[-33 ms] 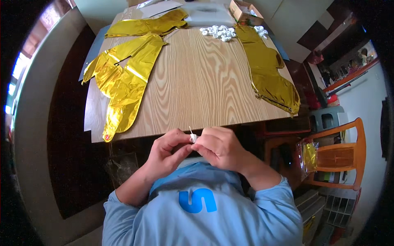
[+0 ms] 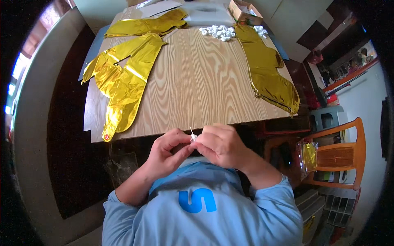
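My left hand [image 2: 166,153] and my right hand [image 2: 221,145] meet just below the near edge of the wooden table [image 2: 197,86], in front of my blue shirt. Together their fingertips pinch a small white piece [image 2: 193,137] from which a thin white strand sticks up. On the table's left lies a flat gold foil balloon [image 2: 123,80], with another gold foil balloon [image 2: 143,25] behind it. A third gold foil balloon [image 2: 266,67] runs along the right side.
A pile of small white pieces [image 2: 217,32] lies at the far middle of the table, next to a cardboard box [image 2: 243,10]. An orange wooden chair [image 2: 340,156] stands to my right with a clear packet of gold foil [image 2: 310,156] on it.
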The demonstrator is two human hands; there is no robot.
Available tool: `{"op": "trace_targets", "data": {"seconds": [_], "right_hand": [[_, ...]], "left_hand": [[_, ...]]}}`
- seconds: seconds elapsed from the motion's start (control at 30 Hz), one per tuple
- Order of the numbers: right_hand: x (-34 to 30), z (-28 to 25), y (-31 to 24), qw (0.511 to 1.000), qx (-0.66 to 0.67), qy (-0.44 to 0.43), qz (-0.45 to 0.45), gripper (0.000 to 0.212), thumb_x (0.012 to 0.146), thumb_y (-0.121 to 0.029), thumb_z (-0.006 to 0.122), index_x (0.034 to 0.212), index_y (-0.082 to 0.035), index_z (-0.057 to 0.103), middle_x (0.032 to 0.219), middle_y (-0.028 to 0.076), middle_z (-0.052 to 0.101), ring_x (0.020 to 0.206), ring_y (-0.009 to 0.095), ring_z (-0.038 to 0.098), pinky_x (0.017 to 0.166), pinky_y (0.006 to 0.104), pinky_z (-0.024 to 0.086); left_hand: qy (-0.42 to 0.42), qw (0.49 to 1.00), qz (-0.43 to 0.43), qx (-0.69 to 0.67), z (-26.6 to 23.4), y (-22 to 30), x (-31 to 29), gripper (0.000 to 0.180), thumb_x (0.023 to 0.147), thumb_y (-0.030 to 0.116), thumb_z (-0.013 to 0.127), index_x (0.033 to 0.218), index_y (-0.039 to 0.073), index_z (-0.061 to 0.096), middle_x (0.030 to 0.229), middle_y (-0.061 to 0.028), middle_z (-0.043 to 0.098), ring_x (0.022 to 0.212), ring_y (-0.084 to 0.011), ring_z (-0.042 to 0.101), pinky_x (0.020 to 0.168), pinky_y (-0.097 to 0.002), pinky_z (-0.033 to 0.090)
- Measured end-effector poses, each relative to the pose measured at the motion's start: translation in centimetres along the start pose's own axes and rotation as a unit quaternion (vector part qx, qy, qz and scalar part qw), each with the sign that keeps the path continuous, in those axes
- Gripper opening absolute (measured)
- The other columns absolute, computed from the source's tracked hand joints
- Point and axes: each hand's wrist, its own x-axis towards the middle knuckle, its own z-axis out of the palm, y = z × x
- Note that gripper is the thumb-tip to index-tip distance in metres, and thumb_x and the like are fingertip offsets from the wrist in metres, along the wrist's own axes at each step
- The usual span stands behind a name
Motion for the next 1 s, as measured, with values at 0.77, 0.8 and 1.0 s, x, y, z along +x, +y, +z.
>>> {"op": "trace_targets", "data": {"seconds": [0.77, 0.8, 1.0], "right_hand": [[2.8, -3.6, -0.1, 0.946, 0.257, -0.086, 0.179, 0.020, 0.076, 0.000, 0.071, 0.094, -0.001, 0.062, 0.089, 0.007, 0.064, 0.081, 0.014, 0.062, 0.071, 0.0267, 0.049], [2.7, -3.2, -0.1, 0.931, 0.293, -0.070, 0.209, 0.019, 0.078, -0.001, 0.070, 0.095, -0.001, 0.062, 0.089, 0.007, 0.064, 0.080, 0.013, 0.062, 0.070, 0.0260, 0.049], [2.1, -0.2, -0.3, 0.932, 0.248, -0.001, 0.264, 0.017, 0.081, -0.005, 0.066, 0.096, -0.002, 0.061, 0.078, 0.011, 0.065, 0.073, 0.021, 0.067, 0.063, 0.0290, 0.051]], "left_hand": [[-0.034, 0.909, -0.106, -0.401, -0.7, 0.7, 2.4, 0.011, 0.086, 0.000, 0.055, 0.090, -0.001, 0.066, 0.087, -0.0052, 0.057, 0.080, -0.0127, 0.053, 0.072, -0.0252, 0.041], [-0.025, 0.907, -0.092, -0.411, -0.7, 0.8, 2.5, 0.012, 0.086, 0.000, 0.054, 0.090, -0.001, 0.066, 0.088, -0.0055, 0.057, 0.082, -0.0136, 0.054, 0.075, -0.0262, 0.042], [0.041, 0.922, -0.088, -0.374, -0.6, 0.4, 3.0, 0.014, 0.091, 0.006, 0.056, 0.097, -0.001, 0.066, 0.087, -0.0044, 0.057, 0.085, -0.0139, 0.056, 0.077, -0.0259, 0.043]]}}
